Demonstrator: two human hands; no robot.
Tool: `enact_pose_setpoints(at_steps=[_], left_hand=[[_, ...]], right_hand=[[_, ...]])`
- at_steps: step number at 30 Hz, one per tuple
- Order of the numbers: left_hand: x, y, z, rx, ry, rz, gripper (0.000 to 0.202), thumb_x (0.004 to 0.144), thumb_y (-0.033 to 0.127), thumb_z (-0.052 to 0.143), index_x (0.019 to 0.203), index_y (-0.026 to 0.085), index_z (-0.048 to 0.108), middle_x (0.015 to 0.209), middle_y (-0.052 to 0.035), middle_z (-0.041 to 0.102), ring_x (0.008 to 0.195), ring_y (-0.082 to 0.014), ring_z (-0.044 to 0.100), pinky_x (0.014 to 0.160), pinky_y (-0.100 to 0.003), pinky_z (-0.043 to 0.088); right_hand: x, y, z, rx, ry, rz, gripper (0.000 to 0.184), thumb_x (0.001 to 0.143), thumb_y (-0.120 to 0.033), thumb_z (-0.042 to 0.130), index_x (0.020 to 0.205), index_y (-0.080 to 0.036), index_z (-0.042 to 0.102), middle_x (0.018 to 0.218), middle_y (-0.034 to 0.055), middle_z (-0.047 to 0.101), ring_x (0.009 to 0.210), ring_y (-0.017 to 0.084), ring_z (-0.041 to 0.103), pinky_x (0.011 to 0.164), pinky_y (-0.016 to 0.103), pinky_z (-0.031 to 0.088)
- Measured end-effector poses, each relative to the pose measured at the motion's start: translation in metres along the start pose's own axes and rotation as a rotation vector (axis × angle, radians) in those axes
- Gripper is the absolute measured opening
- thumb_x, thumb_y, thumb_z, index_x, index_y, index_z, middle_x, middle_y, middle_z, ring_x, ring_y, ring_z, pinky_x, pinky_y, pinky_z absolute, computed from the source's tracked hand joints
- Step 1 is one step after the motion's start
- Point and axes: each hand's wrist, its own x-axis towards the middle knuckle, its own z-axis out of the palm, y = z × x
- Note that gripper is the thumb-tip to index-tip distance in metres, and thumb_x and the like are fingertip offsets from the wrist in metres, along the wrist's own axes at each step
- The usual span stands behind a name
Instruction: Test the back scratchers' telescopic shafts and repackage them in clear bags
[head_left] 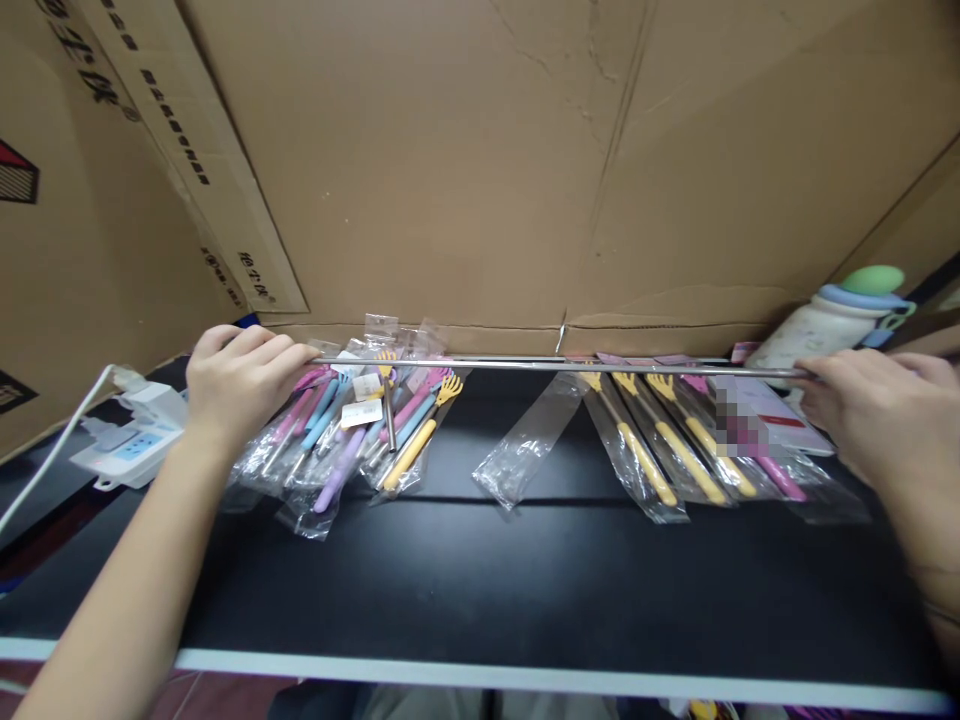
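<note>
My left hand and my right hand each pinch one end of a long thin metal rod, stretched level above the black table. Under my left hand lies a heap of bagged back scratchers with pink, blue, purple and yellow handles. An empty clear bag lies in the middle. Towards my right hand, bagged yellow scratchers and pink ones lie side by side.
Cardboard sheets wall the back and left. A white power strip with its cable sits at the left. A white bottle with a green cap stands at the back right beside a white card.
</note>
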Motion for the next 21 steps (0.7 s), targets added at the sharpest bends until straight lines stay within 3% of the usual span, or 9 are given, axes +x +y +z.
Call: enact_pose_setpoints(at_steps=[6,12,17,21], left_hand=[[0.0,0.0,-0.002,-0.079,-0.049,-0.009,0.013,0.092,0.03,0.049,0.087,0.025,0.059,0.072,0.0051,0.067,0.073,-0.0146,0.053,0.072,-0.03,0.039],[-0.004,-0.005,-0.004,-0.117,0.065,-0.127,0.01,0.085,0.029,0.061,0.095,0.028,0.064,0.081,0.0033,0.068,0.079,-0.0176,0.051,0.073,-0.031,0.04],[-0.005,-0.003,-0.002,-0.248,-0.004,-0.143,0.014,0.087,0.027,0.058,0.099,0.025,0.064,0.077,0.0003,0.063,0.074,-0.016,0.044,0.065,-0.025,0.043],[-0.005,-0.001,0.0,-0.302,-0.016,-0.169,0.013,0.089,0.027,0.055,0.098,0.025,0.063,0.074,0.0012,0.061,0.07,-0.015,0.042,0.064,-0.025,0.042]], right_hand=[[-0.004,0.003,0.006,0.115,0.054,-0.085,0.043,0.09,-0.047,0.042,0.085,-0.014,0.068,0.076,0.012,0.068,0.072,0.017,0.056,0.07,0.032,0.032],[-0.008,0.015,0.01,0.117,0.058,0.024,0.036,0.084,-0.049,0.049,0.081,-0.018,0.066,0.073,0.0114,0.068,0.068,0.019,0.056,0.068,0.034,0.031],[-0.006,0.01,0.006,0.233,0.127,-0.067,0.045,0.087,-0.056,0.04,0.082,-0.019,0.064,0.07,0.0083,0.066,0.064,0.017,0.055,0.063,0.032,0.032],[-0.003,0.007,0.001,0.273,0.124,-0.068,0.045,0.087,-0.055,0.042,0.081,-0.017,0.065,0.067,0.0096,0.065,0.061,0.017,0.055,0.062,0.032,0.032]])
